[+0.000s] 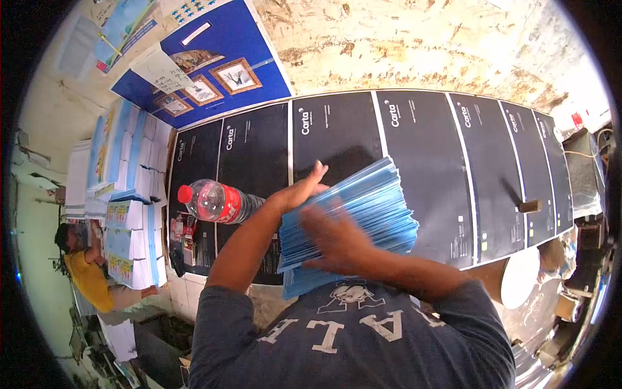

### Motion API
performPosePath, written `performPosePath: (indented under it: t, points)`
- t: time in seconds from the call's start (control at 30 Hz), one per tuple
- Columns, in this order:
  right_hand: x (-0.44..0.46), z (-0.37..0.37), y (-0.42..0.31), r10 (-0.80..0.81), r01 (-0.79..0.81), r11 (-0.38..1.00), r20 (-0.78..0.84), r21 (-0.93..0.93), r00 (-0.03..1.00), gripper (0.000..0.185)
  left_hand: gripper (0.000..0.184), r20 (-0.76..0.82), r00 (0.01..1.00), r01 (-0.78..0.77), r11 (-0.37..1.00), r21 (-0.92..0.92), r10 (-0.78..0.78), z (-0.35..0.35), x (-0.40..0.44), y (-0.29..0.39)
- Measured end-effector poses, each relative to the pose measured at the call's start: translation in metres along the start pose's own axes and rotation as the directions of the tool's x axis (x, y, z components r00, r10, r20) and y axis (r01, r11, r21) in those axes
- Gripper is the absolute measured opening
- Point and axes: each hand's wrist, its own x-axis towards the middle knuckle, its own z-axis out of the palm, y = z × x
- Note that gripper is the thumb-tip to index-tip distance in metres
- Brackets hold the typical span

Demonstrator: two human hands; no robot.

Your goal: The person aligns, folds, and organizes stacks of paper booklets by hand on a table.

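A thick, fanned stack of blue paper sheets (389,217) lies at the near edge of the table, close to my chest. My left hand (299,193) rests against the stack's upper left edge, with its fingers stretched out. Over the left part of the stack is my right hand (334,236), blurred by motion, its fingers looking spread flat across the sheets. Part of the stack's left side is hidden under my hands. A plastic bottle (220,201) with a red cap and red label lies beside my left forearm.
Black "Carta" boards (421,162) cover the tabletop. A brown block (530,206) sits at the right. Tall stacks of printed paper (126,220) stand at the left, beside a person in a yellow shirt (89,279). A blue poster (214,65) leans at the wall.
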Motion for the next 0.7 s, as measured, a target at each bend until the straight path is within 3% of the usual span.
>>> performPosePath:
  t: [0.07,0.1,0.17,0.23,0.27,0.3,0.33,0.37,0.43,0.5,0.53,0.57,0.63,0.67,0.7]
  points:
    - [0.028,0.055,-0.008,-0.216,0.214,0.975,-0.026,-0.068,0.976,0.087,0.108,0.017,1.000,0.024,0.996,-0.081,-0.022,-0.001,0.006,-0.010]
    - [0.034,0.041,0.002,-0.223,0.220,0.971,-0.022,-0.091,0.975,0.087,0.107,0.011,1.000,0.017,0.987,-0.160,-0.016,-0.006,0.011,-0.004]
    - [0.037,0.004,0.015,-0.105,0.006,0.953,0.308,0.304,0.946,0.086,0.106,-0.016,1.000,-0.012,0.996,-0.086,0.010,0.004,0.012,-0.018]
    - [0.011,-0.011,0.046,0.344,-0.376,0.876,0.155,0.303,0.926,0.084,0.107,-0.198,0.971,-0.165,0.976,-0.143,0.135,0.007,0.025,-0.037]
    - [0.001,0.012,0.074,0.346,-0.341,0.931,-0.014,0.130,0.938,0.082,0.100,-0.177,0.984,-0.051,0.991,-0.121,0.029,0.024,0.004,-0.014]
    - [-0.006,0.038,0.093,0.311,-0.324,0.945,-0.171,-0.049,0.935,0.080,0.100,-0.173,0.985,-0.045,0.990,-0.136,0.021,0.035,0.009,-0.026]
    - [-0.005,0.033,0.098,0.297,-0.310,0.949,-0.160,-0.062,0.941,0.080,0.095,-0.293,0.931,-0.109,0.931,0.348,0.219,0.045,0.017,-0.036]
    - [-0.001,0.029,0.099,0.302,-0.307,0.948,-0.072,-0.077,0.951,0.081,0.089,-0.286,0.856,-0.066,0.641,0.765,0.430,0.050,0.020,-0.047]
    - [-0.005,0.012,0.107,0.307,-0.302,0.947,0.026,-0.111,0.951,0.082,0.083,-0.349,0.845,0.012,0.638,0.770,0.405,0.082,-0.011,-0.019]
    - [-0.011,0.001,0.109,0.307,-0.354,0.890,-0.197,-0.287,0.931,0.079,0.080,-0.316,0.756,0.088,0.388,0.917,0.574,0.105,-0.026,-0.023]
    - [-0.010,0.021,0.114,0.397,-0.399,0.900,-0.048,-0.174,0.916,0.078,0.080,-0.324,0.759,0.093,0.399,0.912,0.564,0.107,-0.026,-0.022]
    - [-0.016,0.031,0.113,0.396,-0.394,0.905,-0.022,-0.161,0.918,0.078,0.081,-0.320,0.757,0.092,0.392,0.916,0.570,0.115,-0.031,-0.027]
    - [-0.018,0.031,0.129,0.253,-0.280,0.950,-0.186,-0.138,0.949,0.073,0.082,-0.308,0.741,0.094,0.363,0.927,0.596,0.115,-0.033,-0.027]
    - [-0.023,0.027,0.150,0.249,-0.278,0.949,-0.193,-0.147,0.949,0.073,0.082,-0.299,0.773,0.069,0.395,0.916,0.559,0.114,-0.032,-0.026]
    - [-0.027,0.021,0.177,0.454,-0.385,0.879,-0.244,0.282,0.857,0.067,0.083,-0.297,0.801,0.051,0.435,0.899,0.520,0.113,-0.032,-0.026]
